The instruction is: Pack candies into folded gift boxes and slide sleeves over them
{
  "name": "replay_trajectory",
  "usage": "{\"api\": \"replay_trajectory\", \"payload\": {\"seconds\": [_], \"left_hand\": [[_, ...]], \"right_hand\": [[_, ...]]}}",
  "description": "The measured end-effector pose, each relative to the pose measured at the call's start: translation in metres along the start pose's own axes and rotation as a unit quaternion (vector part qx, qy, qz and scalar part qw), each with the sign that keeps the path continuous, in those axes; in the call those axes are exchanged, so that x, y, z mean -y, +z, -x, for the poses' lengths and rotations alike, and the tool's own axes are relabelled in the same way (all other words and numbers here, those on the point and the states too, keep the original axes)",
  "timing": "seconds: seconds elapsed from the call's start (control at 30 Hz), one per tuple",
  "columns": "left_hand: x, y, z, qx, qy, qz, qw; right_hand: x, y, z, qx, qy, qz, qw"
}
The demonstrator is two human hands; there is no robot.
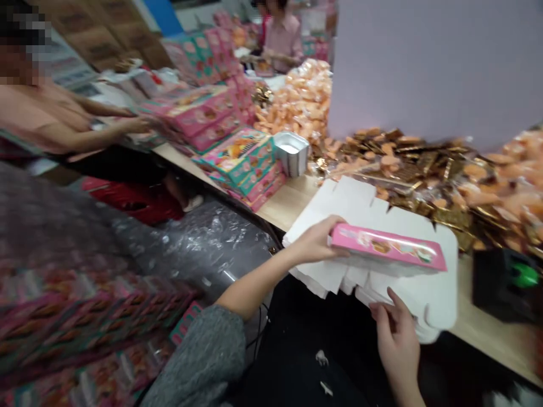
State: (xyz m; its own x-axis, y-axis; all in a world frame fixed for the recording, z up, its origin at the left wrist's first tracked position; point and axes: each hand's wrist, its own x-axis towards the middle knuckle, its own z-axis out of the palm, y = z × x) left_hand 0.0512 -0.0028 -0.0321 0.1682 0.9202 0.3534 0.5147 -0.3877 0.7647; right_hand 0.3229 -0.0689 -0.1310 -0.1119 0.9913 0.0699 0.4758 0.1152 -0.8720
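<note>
My left hand grips the left end of a flat pink printed box, held a little above a stack of white unfolded cardboard blanks at the edge of the wooden table. My right hand rests with fingers curled at the near edge of the white stack, touching the top sheets.
Piles of orange and gold wrapped snacks cover the table behind the stack. A small metal tin and stacked pink and teal boxes lie to the left. A black device sits at right. Another person's arms reach in at left; a third person works far back.
</note>
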Motion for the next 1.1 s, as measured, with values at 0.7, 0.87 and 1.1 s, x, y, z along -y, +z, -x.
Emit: {"api": "replay_trajectory", "payload": {"seconds": [0.7,0.87,1.1], "left_hand": [[0.043,-0.200,0.065,-0.319,-0.118,-0.442,0.830],[0.048,-0.109,0.094,-0.198,-0.333,-0.033,0.921],[0.082,-0.116,0.054,0.010,-0.472,0.124,0.873]], "right_hand": [[0.074,0.074,-0.044,0.124,-0.392,0.295,0.863],[0.111,0.050,-0.089,0.256,-0.099,0.176,0.945],[0.109,0.024,-0.138,0.307,0.068,-0.066,0.947]]}}
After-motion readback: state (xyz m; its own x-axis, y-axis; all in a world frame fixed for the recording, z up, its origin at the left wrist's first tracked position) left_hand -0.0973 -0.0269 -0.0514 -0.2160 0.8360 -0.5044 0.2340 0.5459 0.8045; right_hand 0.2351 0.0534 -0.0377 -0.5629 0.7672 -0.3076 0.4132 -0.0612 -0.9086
